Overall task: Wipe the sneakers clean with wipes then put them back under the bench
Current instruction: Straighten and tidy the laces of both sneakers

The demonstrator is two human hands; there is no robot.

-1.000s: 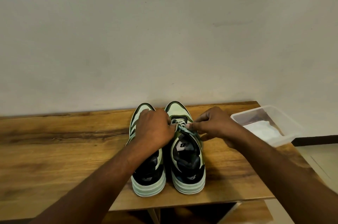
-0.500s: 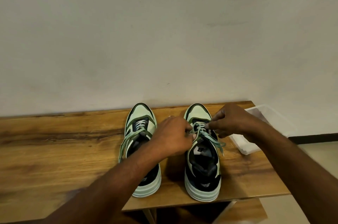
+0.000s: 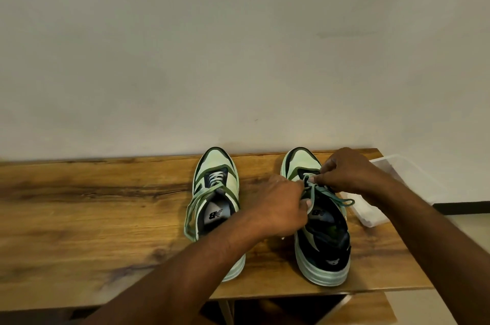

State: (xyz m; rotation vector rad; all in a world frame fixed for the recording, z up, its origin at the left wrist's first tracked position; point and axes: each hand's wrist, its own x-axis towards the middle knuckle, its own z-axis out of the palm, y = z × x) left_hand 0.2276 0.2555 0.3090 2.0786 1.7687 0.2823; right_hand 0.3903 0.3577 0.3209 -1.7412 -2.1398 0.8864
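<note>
Head view: left hand (image 3: 281, 208) and right hand (image 3: 344, 173) both pinch laces (image 3: 318, 188) of right sneaker (image 3: 322, 245) on wooden bench (image 3: 92, 218); left sneaker (image 3: 216, 181) beside it, wipes tub (image 3: 397, 170) far right.

- The bench (image 3: 106, 208) is seen to be of wood, with a strong brown grain, dark streaks and a smooth, faintly satin finish.
- The 2 sneakers, left sneaker (image 3: 216, 186) and right sneaker (image 3: 322, 245), are made of pale green and dark panels that look matt; the exact fabric cannot be told.
- The soles are seen as pale, rubbery and matt.
- The laces (image 3: 193, 208) are of flat woven cloth, green and dull.
- The insole of the left sneaker is shown as smooth and grey, with a printed logo.
- The container (image 3: 392, 165) is of clear, slightly cloudy plastic; white soft sheets are seen inside.
- The wall (image 3: 238, 46) is plastered, matt and faintly uneven.
</note>
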